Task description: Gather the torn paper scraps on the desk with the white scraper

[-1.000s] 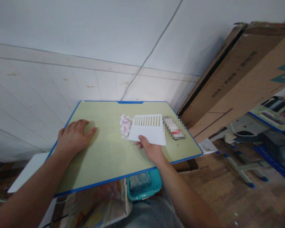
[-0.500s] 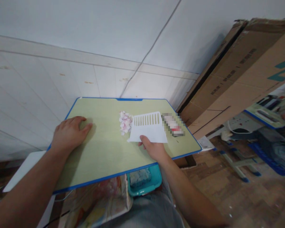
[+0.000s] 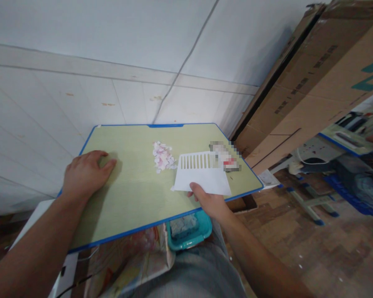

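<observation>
Fingers of my right hand [image 3: 213, 201] pinch the near edge of a white slotted scraper [image 3: 202, 174], thumb on top, so that grip is pressed together on the tool. The scraper lies flat on the green, blue-edged worktop [image 3: 133, 194], its row of slots on the side away from the grip. Just beyond the scraper's far left corner, up and to the left of the grip, sits a small heap of pink and white paper scraps [image 3: 162, 157]; I cannot tell whether the scraper's edge touches it. Beyond the grip and slightly to its right, a small blurred packet [image 3: 225, 156] lies at the scraper's far right corner, partly tucked under it as far as I can see. My left hand [image 3: 85, 174] rests palm-down on the worktop, well apart to the left of the grip, fingers loosely spread and holding nothing. Under the worktop's near edge, just below the grip, a teal bin [image 3: 189, 229] shows. Large cardboard boxes [image 3: 313, 87] lean against the wall, off to the right.
</observation>
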A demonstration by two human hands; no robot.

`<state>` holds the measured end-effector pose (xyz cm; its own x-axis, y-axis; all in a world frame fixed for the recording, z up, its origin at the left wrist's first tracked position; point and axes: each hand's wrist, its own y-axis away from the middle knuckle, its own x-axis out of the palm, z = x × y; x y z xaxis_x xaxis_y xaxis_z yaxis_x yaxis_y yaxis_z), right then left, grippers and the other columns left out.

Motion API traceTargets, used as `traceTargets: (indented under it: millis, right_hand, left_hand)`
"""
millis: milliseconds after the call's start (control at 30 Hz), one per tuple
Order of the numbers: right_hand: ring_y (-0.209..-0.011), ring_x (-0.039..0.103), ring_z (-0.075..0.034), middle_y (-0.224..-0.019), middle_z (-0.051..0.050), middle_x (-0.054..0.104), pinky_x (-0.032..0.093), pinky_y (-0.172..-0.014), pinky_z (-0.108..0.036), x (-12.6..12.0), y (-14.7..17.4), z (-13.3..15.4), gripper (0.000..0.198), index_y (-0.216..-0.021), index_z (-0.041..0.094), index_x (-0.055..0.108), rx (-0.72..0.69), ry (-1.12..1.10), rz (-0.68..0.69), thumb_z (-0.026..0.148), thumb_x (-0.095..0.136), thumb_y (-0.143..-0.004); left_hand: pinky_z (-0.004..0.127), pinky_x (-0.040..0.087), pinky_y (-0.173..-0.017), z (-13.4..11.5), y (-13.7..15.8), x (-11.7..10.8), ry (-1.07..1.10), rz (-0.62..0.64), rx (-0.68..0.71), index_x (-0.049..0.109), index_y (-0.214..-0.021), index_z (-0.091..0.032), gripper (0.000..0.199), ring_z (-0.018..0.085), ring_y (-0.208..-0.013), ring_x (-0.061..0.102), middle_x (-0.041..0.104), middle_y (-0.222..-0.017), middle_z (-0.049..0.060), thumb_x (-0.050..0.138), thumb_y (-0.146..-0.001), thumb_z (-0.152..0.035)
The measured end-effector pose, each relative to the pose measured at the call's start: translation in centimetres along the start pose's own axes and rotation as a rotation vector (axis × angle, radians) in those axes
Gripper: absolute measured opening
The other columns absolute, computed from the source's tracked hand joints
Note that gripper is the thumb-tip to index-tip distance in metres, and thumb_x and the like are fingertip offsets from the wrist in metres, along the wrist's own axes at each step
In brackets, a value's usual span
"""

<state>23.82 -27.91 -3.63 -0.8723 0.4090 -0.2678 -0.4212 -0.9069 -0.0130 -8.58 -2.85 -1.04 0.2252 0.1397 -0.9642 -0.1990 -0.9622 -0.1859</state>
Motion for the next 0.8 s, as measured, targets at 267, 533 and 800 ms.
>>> traceTargets:
  millis: [267, 533, 800]
  right_hand:
    - [-0.071, 0.070, -0.028, -0.067, -0.004, 0.075, 0.065, -0.086, -0.042, -1.3, 0.5, 0.0, 0.041, -0.065, 0.031, 0.077, 0.015, 0.012, -0.006, 0.057, 0.076, -0.097]
    - [-0.065, 0.070, -0.028, -0.065, -0.006, 0.076, 0.067, -0.075, -0.043, -2.1, 0.9, -0.1, 0.043, -0.061, 0.032, 0.073, 0.109, -0.057, 0.020, 0.063, 0.079, -0.090]
    - [-0.065, 0.072, -0.026, -0.065, -0.006, 0.078, 0.066, -0.076, -0.041, -2.4, 0.9, 0.5, 0.041, -0.061, 0.031, 0.075, 0.071, -0.055, 0.030, 0.058, 0.076, -0.091]
  left_hand:
    - [0.056, 0.049, -0.141, 0.8, -0.4, -0.1, 0.068, 0.047, 0.041, 0.078, -0.153, -0.011, 0.084, 0.044, -0.158, 0.069, 0.076, -0.167, 0.023, 0.041, -0.102, -0.066]
    - [0.052, 0.049, -0.141, 0.6, 0.0, -0.4, 0.094, 0.045, 0.026, 0.077, -0.155, -0.011, 0.083, 0.041, -0.158, 0.070, 0.075, -0.170, 0.019, 0.042, -0.102, -0.064]
    - [0.052, 0.046, -0.144, 0.6, 0.0, -0.4, 0.084, 0.057, 0.021, 0.077, -0.154, -0.012, 0.082, 0.041, -0.163, 0.067, 0.075, -0.171, 0.020, 0.041, -0.103, -0.065]
